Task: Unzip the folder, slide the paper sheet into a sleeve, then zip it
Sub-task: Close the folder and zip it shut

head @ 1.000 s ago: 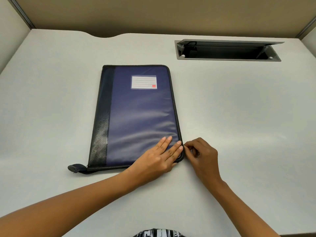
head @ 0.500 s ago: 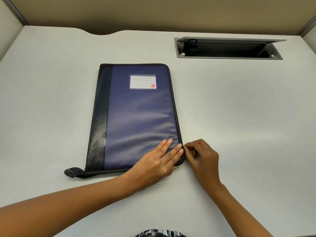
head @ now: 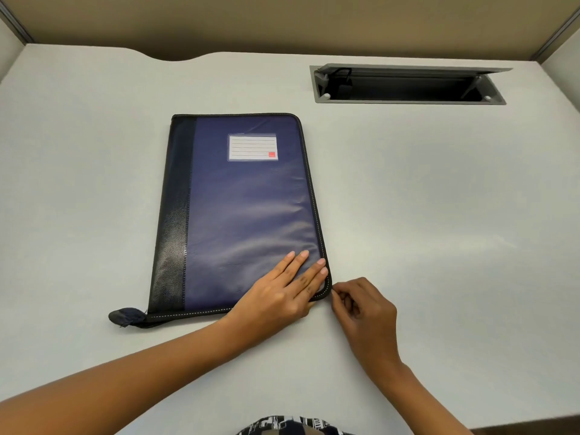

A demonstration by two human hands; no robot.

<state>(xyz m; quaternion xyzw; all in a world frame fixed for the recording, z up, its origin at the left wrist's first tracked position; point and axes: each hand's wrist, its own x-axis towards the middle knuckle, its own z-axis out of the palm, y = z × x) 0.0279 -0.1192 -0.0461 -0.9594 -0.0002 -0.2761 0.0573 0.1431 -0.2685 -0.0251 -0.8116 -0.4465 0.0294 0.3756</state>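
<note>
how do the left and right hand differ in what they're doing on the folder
The left hand lies flat with straight fingers, pressing the folder; the right hand curls its fingers, pinching the folder's near right corner edge. The left hand is over the cover, the right hand beside it above the table. Both work at that same corner.

Bare bench (head: 439, 221) stretches from the folder (head: 251, 208) to the right edge and along the left edge. An open cable hatch (head: 408, 89) breaks the surface near the far right corner.

Near-right corner of folder (head: 244, 215) under L hand (head: 282, 296); label (head: 252, 147) print illegible
</note>
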